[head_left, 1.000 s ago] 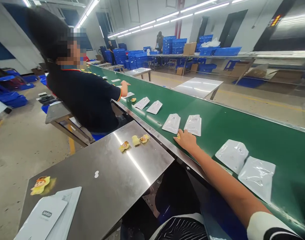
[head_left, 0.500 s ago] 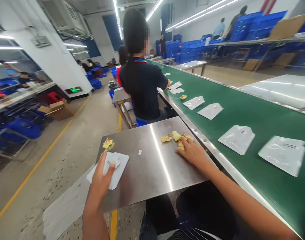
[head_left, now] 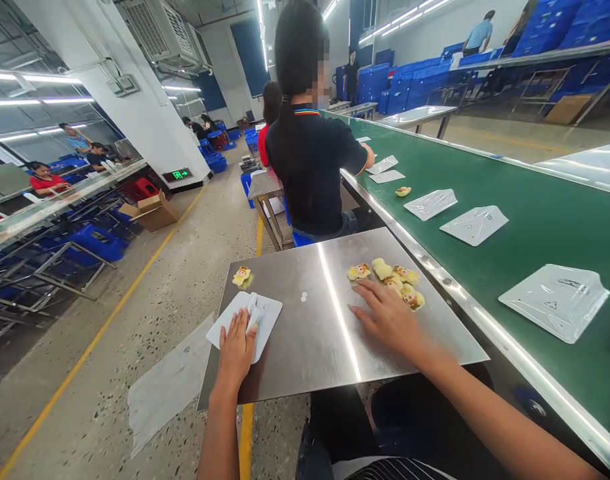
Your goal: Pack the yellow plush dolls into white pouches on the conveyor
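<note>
On the left side of the metal table [head_left: 305, 347], my left hand [head_left: 236, 347] lies with fingers stretched out over a flat white packet [head_left: 269, 310]. A clear plastic flap on the packet shows beside the thumb. My right hand [head_left: 385, 317] hovers low over the tabletop, fingers apart and holding nothing. Just beyond its fingertips is a group of several small yellow doll figures [head_left: 382, 269] with brown hair. One more yellow doll [head_left: 241, 275] lies alone at the far left corner. Two small white discs [head_left: 303, 297] sit mid-table.
To the right runs a green conveyor belt [head_left: 485, 273] with several white packets [head_left: 555, 303] and a yellow piece [head_left: 403, 191] on it. A co-worker [head_left: 309, 153] sits ahead. A whitish sheet [head_left: 169, 390] lies on the floor at left.
My right hand has drawn back from the dolls, which now show in full. My left hand has flattened onto the packet. The belt packets have shifted and the view has turned left.
</note>
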`<state>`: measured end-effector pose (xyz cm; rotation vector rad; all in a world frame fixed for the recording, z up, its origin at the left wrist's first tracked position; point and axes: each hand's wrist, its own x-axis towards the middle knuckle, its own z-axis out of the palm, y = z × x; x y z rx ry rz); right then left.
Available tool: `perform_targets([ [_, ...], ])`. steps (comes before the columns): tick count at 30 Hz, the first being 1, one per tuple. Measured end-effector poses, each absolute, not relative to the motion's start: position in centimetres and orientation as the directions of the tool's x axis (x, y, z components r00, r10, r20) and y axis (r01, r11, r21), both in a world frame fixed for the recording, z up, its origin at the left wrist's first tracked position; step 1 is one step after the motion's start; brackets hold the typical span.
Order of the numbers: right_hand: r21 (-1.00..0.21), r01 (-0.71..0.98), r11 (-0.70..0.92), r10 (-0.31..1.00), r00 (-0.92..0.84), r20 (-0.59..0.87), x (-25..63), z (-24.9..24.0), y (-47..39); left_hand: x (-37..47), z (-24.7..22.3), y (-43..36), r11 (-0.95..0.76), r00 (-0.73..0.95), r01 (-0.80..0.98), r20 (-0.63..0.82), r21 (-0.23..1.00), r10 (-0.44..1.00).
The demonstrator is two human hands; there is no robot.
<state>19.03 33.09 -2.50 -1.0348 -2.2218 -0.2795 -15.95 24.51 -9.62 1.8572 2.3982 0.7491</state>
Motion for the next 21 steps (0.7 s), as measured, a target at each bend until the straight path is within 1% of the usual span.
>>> perform_targets([
  [4, -0.150, 0.615, 0.775, 0.559, -0.555, 0.616, 15.8, -2.9, 32.7, -16.6, -9.3, 24.4, 0.132, -0.263, 0.893, 0.263, 0.429, 0.928],
  [7, -0.230, 0.522, 0.822, 0.544, -0.596, 0.591, 13.5, -2.7, 32.6, -16.7, -8.2, 24.1, 0.117, -0.268, 0.892, 0.305, 0.436, 0.914],
  [9, -0.275, 0.448, 0.851, 0.515, -0.607, 0.605, 12.0, -2.0, 32.3, -15.9, -6.7, 23.1, 0.078, -0.249, 0.897, 0.351, 0.436, 0.903],
  [11, -0.294, 0.354, 0.888, 0.459, -0.633, 0.623, 10.9, -1.0, 31.7, -14.3, -4.9, 21.3, -0.017, -0.221, 0.856, 0.395, 0.516, 0.892],
  [12, -0.296, 0.299, 0.907, 0.421, -0.663, 0.619, 10.5, -0.4, 31.2, -13.3, -4.0, 20.1, -0.074, -0.214, 0.799, 0.397, 0.597, 0.892],
  [13, -0.291, 0.237, 0.927, 0.370, -0.707, 0.603, 10.4, 0.1, 30.7, -12.3, -3.2, 18.9, -0.100, -0.219, 0.708, 0.351, 0.700, 0.911],
  [14, -0.281, 0.178, 0.943, 0.314, -0.757, 0.573, 10.3, 0.5, 30.0, -11.3, -2.7, 17.7, -0.080, -0.212, 0.600, 0.254, 0.796, 0.944],
  [15, -0.270, 0.130, 0.954, 0.260, -0.807, 0.530, 10.5, 0.9, 29.4, -10.4, -2.4, 16.7, -0.027, -0.181, 0.491, 0.132, 0.871, 0.975],
  [16, -0.258, 0.095, 0.962, 0.213, -0.852, 0.479, 10.7, 1.2, 28.8, -9.6, -2.4, 15.8, 0.046, -0.132, 0.396, 0.008, 0.917, 0.991],
  [18, -0.237, 0.061, 0.970, 0.150, -0.913, 0.379, 11.1, 1.5, 28.1, -8.3, -3.4, 15.0, 0.188, -0.041, 0.265, -0.184, 0.946, 0.982],
  [20, -0.252, 0.050, 0.967, 0.126, -0.946, 0.298, 11.0, 1.5, 28.4, -7.2, -5.0, 15.3, 0.285, -0.055, 0.129, -0.280, 0.950, 0.958],
  [21, -0.285, 0.037, 0.958, 0.116, -0.957, 0.266, 10.8, 1.3, 29.1, -6.7, -5.9, 15.7, 0.312, -0.095, 0.019, -0.309, 0.950, 0.946],
])
